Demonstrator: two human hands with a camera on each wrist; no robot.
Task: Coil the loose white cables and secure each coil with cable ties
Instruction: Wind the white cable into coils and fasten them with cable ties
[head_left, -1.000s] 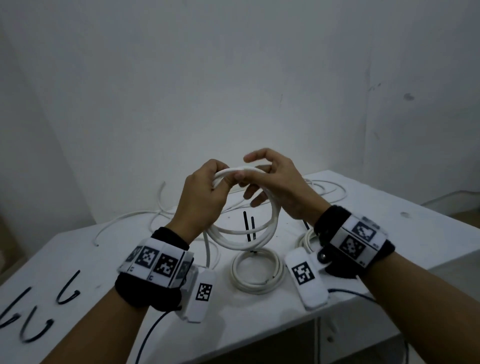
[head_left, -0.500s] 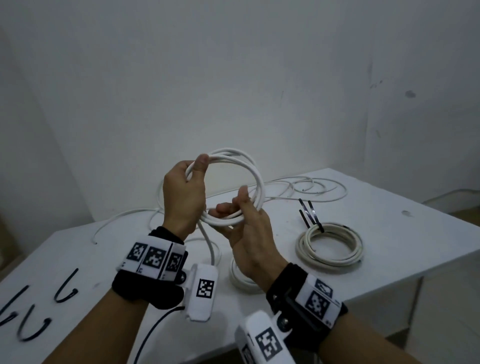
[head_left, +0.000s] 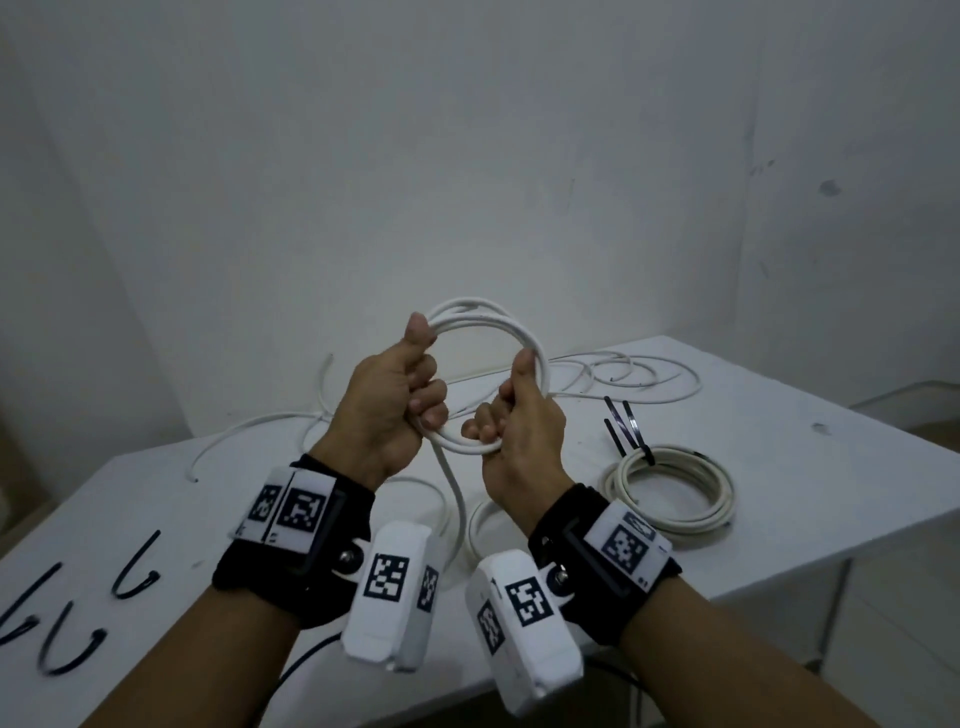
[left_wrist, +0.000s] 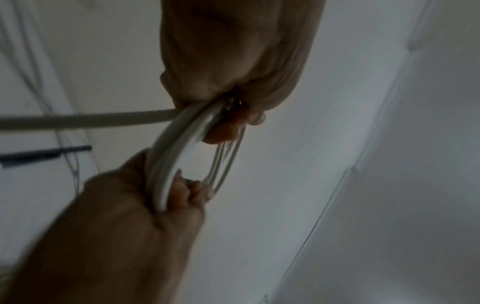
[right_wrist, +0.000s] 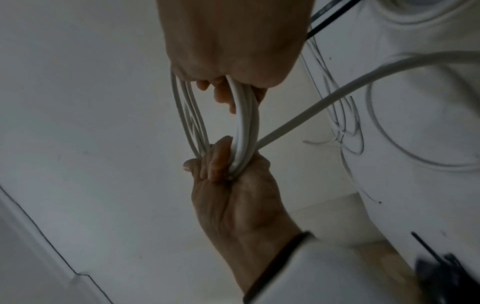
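Observation:
I hold a white cable coil (head_left: 485, 316) upright in the air above the table (head_left: 779, 467). My left hand (head_left: 395, 405) grips its left side, thumb up along the loops. My right hand (head_left: 524, 426) grips the lower right side, fingers curled round the strands. In the left wrist view the coil (left_wrist: 176, 156) runs between both fists. The right wrist view shows the coil (right_wrist: 244, 127) the same way. A loose tail (head_left: 457, 493) hangs from the coil down to the table.
A finished coil (head_left: 670, 493) with black cable ties (head_left: 623, 426) lies on the table at the right. Another coil (head_left: 480, 519) lies partly hidden behind my right wrist. Loose white cable (head_left: 623, 374) lies at the back. Several black cable ties (head_left: 135, 566) lie at the left.
My right hand left the top of the coil, passed under it, and now grips its right side with the thumb up. The coil has risen and stands upright.

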